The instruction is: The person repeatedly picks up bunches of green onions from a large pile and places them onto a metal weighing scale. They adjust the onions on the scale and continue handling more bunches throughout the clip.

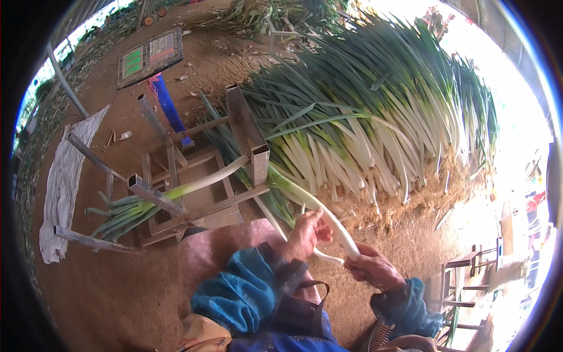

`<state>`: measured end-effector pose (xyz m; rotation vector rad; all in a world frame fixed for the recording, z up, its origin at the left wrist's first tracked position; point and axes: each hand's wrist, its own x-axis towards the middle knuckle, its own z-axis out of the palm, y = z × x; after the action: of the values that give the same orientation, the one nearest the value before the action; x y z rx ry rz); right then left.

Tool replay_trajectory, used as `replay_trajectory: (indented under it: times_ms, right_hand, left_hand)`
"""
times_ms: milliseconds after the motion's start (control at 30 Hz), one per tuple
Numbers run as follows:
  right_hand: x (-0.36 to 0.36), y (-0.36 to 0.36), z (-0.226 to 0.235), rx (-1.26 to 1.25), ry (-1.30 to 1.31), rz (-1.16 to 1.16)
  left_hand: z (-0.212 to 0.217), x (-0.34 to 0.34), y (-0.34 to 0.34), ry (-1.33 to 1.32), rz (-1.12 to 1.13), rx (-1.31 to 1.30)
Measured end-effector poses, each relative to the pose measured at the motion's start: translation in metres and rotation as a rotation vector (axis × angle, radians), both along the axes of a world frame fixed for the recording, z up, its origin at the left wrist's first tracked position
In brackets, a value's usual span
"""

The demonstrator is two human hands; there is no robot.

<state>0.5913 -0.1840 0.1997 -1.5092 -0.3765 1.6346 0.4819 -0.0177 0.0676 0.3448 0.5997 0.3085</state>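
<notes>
A leek (pixel 322 214) slants from a metal rack down to my right hand (pixel 374 268), whose fingers are wrapped round its white lower end. Just left of the shaft is my left hand (pixel 309 236), fingers curled and thumb raised. A thin pale strip (pixel 327 256) shows below that hand, and another pale stalk (pixel 270 218) runs down behind it; what its fingers hold is hidden. One more leek (pixel 202 183) lies across the rack, green leaves hanging out to the left.
The metal rack (pixel 176 205) stands ahead on the left, legs sticking out. A big pile of leeks (pixel 375 141), roots toward me, fills the far right. On the earth floor lie a dark board (pixel 151 57), a blue tube (pixel 168 105) and a whitish sheet (pixel 67 182). Stools (pixel 463 261) stand right.
</notes>
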Motion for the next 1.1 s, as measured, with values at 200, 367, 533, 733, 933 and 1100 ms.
replay_trajectory:
  times_ms: [200,367,533,733,933,1100]
  right_hand:
    - [-0.029,-0.076,0.087,-0.044,-0.432,-0.031]
    - [-0.028,-0.145,0.073,0.074,-0.464,-0.331]
    - [-0.028,-0.111,0.051,0.373,-0.983,-0.194]
    - [-0.057,0.062,0.073,0.563,-1.269,0.036]
    - [-0.097,0.292,0.030,1.159,-1.624,0.423]
    - [-0.121,0.397,-0.091,0.753,-1.845,0.721]
  left_hand:
    - [0.063,0.037,0.028,0.092,0.269,-0.305]
    - [0.161,0.056,0.002,-0.243,0.253,-0.152]
    - [0.233,0.004,0.024,-0.558,0.247,0.265]
    - [0.250,-0.134,0.123,-0.661,0.502,0.793]
    - [0.198,-0.325,0.208,0.301,0.565,0.931]
    - [0.099,-0.384,0.223,0.785,0.479,0.883]
